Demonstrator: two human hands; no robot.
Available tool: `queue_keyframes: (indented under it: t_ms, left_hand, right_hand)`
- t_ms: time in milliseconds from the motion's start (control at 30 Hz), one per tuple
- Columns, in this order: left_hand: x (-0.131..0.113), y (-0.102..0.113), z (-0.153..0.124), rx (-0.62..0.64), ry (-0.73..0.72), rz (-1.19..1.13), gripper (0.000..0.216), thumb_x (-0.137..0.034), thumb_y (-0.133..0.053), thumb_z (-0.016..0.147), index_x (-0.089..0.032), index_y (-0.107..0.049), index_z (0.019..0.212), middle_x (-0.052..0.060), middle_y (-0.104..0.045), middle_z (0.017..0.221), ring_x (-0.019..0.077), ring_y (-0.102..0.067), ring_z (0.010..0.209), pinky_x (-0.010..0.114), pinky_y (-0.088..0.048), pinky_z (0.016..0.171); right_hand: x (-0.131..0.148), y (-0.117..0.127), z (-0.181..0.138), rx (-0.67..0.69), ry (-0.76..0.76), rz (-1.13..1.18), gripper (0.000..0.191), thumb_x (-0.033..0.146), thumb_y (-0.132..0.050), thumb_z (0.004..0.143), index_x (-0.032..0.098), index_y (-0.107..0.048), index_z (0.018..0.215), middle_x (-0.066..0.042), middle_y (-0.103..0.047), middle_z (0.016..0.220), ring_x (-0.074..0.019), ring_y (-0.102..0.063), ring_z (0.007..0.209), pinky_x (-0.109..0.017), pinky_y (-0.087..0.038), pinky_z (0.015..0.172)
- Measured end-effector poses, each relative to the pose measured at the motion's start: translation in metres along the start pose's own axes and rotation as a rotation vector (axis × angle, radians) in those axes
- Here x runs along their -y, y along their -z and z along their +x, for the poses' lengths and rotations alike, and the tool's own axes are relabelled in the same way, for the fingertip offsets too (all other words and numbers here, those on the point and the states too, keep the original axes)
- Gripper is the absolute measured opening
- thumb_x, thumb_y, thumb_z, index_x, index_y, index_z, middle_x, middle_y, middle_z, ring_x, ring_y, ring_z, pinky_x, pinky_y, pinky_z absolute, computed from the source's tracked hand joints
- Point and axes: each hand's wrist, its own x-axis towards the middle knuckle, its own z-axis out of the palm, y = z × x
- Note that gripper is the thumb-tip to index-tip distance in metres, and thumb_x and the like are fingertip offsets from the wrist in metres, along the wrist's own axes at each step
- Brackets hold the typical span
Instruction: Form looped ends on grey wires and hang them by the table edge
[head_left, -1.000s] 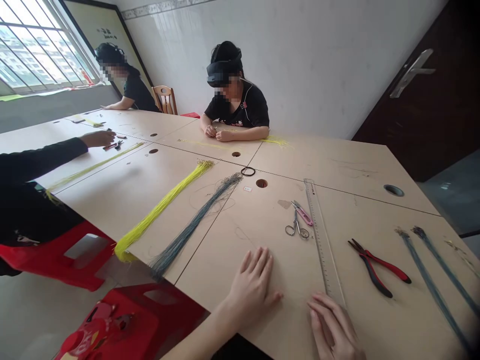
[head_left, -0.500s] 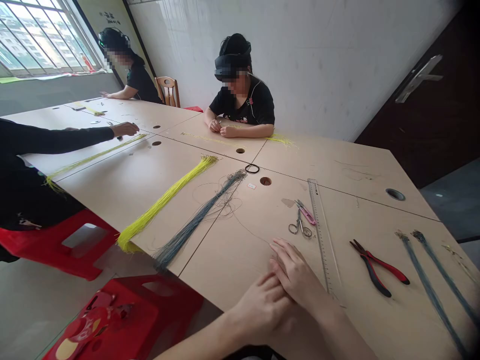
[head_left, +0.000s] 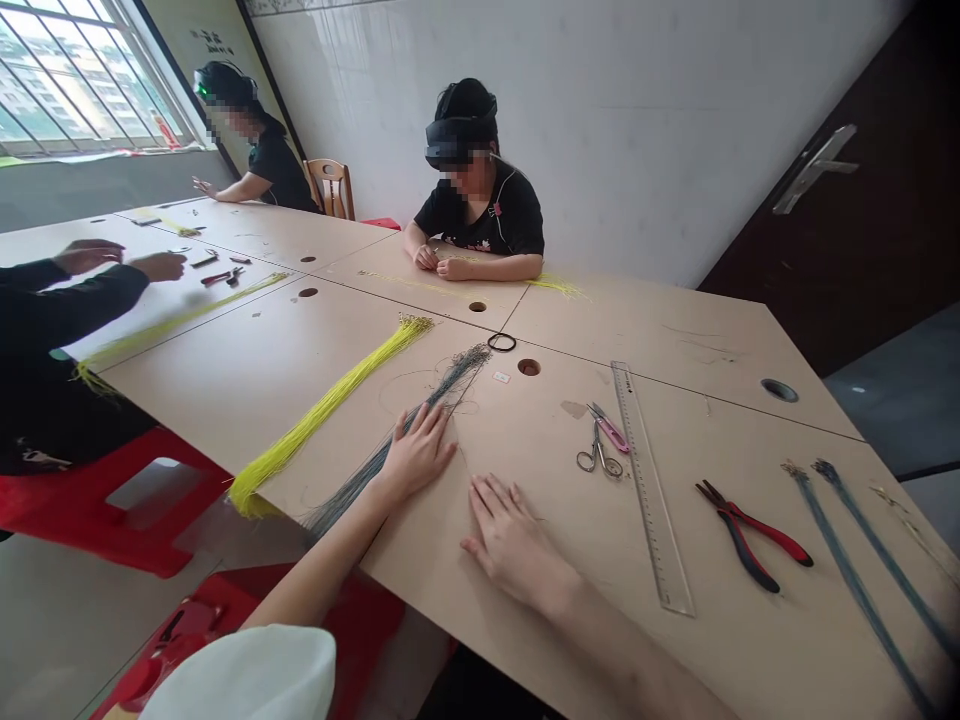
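My left hand (head_left: 416,455) lies flat, fingers spread, on the bundle of grey-blue wires (head_left: 397,440) that runs diagonally across the table. My right hand (head_left: 510,535) rests palm down on the bare tabletop just to the right, fingers stretched out and holding nothing. A bundle of yellow wires (head_left: 330,405) lies parallel, further left. Thin loose strands curl near the far end of the grey-blue bundle.
Scissors (head_left: 598,445), a long ruler (head_left: 649,490) and red-handled pliers (head_left: 750,535) lie to the right, with two more grey-blue wire bundles (head_left: 862,570) beyond. A black ring (head_left: 502,342) sits by a table hole. Three other people work at the table; red stools (head_left: 112,500) stand below left.
My left hand moved from the near table edge out to the left onto the grey-blue bundle. My right hand shifted left and flattened on the table.
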Motion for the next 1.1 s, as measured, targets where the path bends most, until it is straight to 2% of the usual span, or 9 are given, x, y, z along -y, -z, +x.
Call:
queue_keyframes:
  t_ms: [167,267,367,433,533,667,800,967,1100]
  left_hand:
    - [0.013,-0.002,0.015,-0.083,0.103,0.043,0.038,-0.031,-0.051,0.089,-0.016,-0.049,0.124,0.011,-0.043,0.135,0.0291,-0.036,0.127,0.058,-0.022,0.106]
    - [0.017,0.002,0.016,-0.103,0.110,0.030,0.033,-0.029,-0.050,0.089,-0.016,-0.052,0.120,0.010,-0.048,0.131,0.0266,-0.043,0.122,0.054,-0.028,0.104]
    - [0.020,0.009,0.011,-0.130,0.123,0.004,0.029,-0.029,-0.049,0.090,-0.016,-0.054,0.115,0.010,-0.052,0.125,0.0236,-0.050,0.114,0.050,-0.035,0.100]
    - [0.017,0.015,0.005,-0.160,0.158,-0.006,0.031,-0.031,-0.048,0.090,-0.016,-0.052,0.117,0.010,-0.051,0.125,0.0241,-0.049,0.114,0.049,-0.036,0.099]
    - [0.000,0.021,-0.007,-0.171,0.176,-0.025,0.043,-0.037,-0.050,0.088,-0.015,-0.046,0.124,0.013,-0.046,0.130,0.0279,-0.045,0.118,0.050,-0.036,0.097]
    - [-0.034,0.024,-0.028,-0.072,0.040,-0.074,0.041,-0.036,-0.054,0.084,-0.015,-0.049,0.119,0.013,-0.047,0.131,0.0281,-0.042,0.122,0.049,-0.033,0.101]
    - [-0.050,0.028,-0.060,0.036,-0.087,-0.114,0.031,-0.032,-0.049,0.085,-0.020,-0.054,0.114,0.009,-0.056,0.124,0.0246,-0.046,0.120,0.043,-0.036,0.101]
    - [-0.035,0.045,-0.109,0.106,-0.148,-0.110,0.025,-0.024,-0.043,0.088,-0.020,-0.057,0.107,0.007,-0.058,0.121,0.0220,-0.050,0.115,0.037,-0.040,0.098]
    - [-0.014,0.059,-0.139,0.113,-0.110,-0.040,0.025,-0.023,-0.043,0.089,-0.020,-0.058,0.109,0.006,-0.060,0.119,0.0218,-0.053,0.111,0.037,-0.040,0.095]
  right_hand:
    - [0.022,-0.008,0.032,-0.003,0.137,0.021,0.061,0.041,-0.038,0.091,0.001,-0.033,0.138,-0.018,-0.034,0.143,-0.0297,-0.024,0.135,-0.047,-0.022,0.111]
    - [0.024,-0.002,0.046,-0.009,0.244,0.043,0.051,0.040,-0.041,0.091,0.010,-0.042,0.133,-0.012,-0.044,0.139,-0.0216,-0.036,0.129,-0.035,-0.032,0.108]
    - [0.005,0.017,0.066,-0.071,0.256,0.049,0.037,0.032,-0.041,0.093,0.016,-0.048,0.125,-0.008,-0.048,0.134,-0.0169,-0.049,0.118,-0.033,-0.042,0.099]
    - [-0.016,0.032,0.088,-0.140,0.209,0.020,0.033,0.026,-0.043,0.093,0.016,-0.047,0.124,-0.010,-0.048,0.130,-0.0220,-0.047,0.118,-0.044,-0.041,0.097]
    - [-0.044,0.048,0.130,-0.174,0.186,-0.053,0.037,0.024,-0.049,0.090,0.018,-0.045,0.126,-0.011,-0.043,0.133,-0.0261,-0.044,0.120,-0.050,-0.038,0.097]
    - [-0.059,0.049,0.182,-0.048,0.292,-0.154,0.043,0.025,-0.055,0.087,0.021,-0.044,0.129,-0.009,-0.036,0.140,-0.0295,-0.037,0.126,-0.055,-0.033,0.100]
    - [-0.061,0.043,0.211,0.071,0.329,-0.222,0.042,0.027,-0.056,0.087,0.019,-0.046,0.127,-0.010,-0.043,0.134,-0.0283,-0.043,0.121,-0.054,-0.037,0.097]
    - [-0.067,0.040,0.225,0.076,0.265,-0.266,0.029,0.029,-0.053,0.088,0.016,-0.054,0.114,-0.009,-0.054,0.120,-0.0224,-0.054,0.107,-0.046,-0.045,0.090]
    - [-0.068,0.037,0.230,0.030,0.222,-0.281,0.026,0.029,-0.053,0.089,0.015,-0.056,0.111,-0.008,-0.057,0.115,-0.0203,-0.057,0.101,-0.042,-0.048,0.086]
